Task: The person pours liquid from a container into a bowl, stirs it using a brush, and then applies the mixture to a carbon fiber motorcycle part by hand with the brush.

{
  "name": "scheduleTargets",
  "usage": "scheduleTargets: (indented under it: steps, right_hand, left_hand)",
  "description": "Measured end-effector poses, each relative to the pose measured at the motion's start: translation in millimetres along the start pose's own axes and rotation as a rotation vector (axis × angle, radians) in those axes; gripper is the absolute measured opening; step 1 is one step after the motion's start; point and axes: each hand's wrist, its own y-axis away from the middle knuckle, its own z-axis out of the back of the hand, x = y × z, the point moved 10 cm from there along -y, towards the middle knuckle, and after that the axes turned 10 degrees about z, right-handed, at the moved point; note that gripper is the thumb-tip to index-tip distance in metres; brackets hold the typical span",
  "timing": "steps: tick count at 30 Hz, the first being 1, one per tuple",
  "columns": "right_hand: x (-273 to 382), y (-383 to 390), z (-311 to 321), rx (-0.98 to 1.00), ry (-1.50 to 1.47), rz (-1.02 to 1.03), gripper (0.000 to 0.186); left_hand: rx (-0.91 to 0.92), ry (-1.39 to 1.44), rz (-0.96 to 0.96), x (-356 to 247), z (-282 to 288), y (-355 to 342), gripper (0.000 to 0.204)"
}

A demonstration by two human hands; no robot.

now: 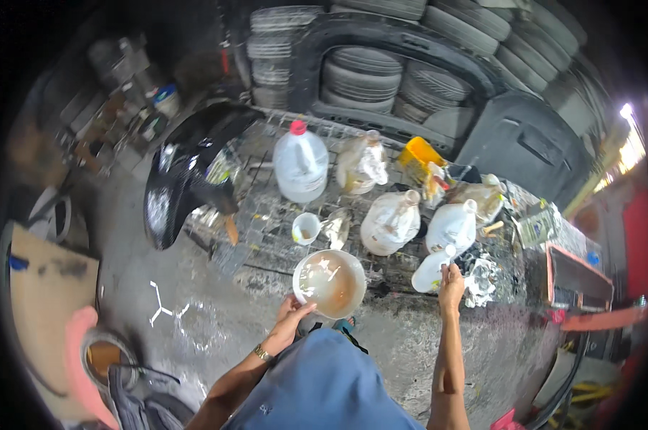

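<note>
- A dark, paint-spattered workbench point(263, 208), its top marked like a grid, runs from left to right.
- At its left end lies a glossy black moulded panel point(175, 172), with a brown scrap point(231, 230) just to the right of its near part.
- On the far side, left to right: a clear jug point(300, 172) with a red cap, a stained, wrapped jug point(360, 168), and a yellow container point(420, 154).
- Nearer stand a small white cup point(306, 228), crumpled film point(336, 229) beside it, then two whitish jugs point(388, 228) point(451, 228).
- Near right lies a crumpled white wad point(482, 283).
</note>
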Motion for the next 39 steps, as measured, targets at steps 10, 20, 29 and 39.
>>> scheduleTargets:
  steps: [10, 20, 29, 39]
  right_hand:
    - [148, -15, -9, 0.790, 0.059, 0.294, 0.024]
    - [169, 87, -111, 1.275, 0.180, 0.431, 0.038]
    - [147, 98, -128, 1.463, -0.115, 0.138, 0.038]
    - [140, 101, -122, 1.443, -0.278, -0.041, 0.039]
  left_hand:
    - [-0.048, -0.099, -0.076, 17, -2, -22, 0.079]
    - [-0.074, -0.283, -0.189, 25, -18, -29, 0.087]
    - [-0.036, -0.251, -0.221, 38, -11, -34, 0.087]
    - [-0.034, -0.252, -0.229, 32, -15, -37, 0.087]
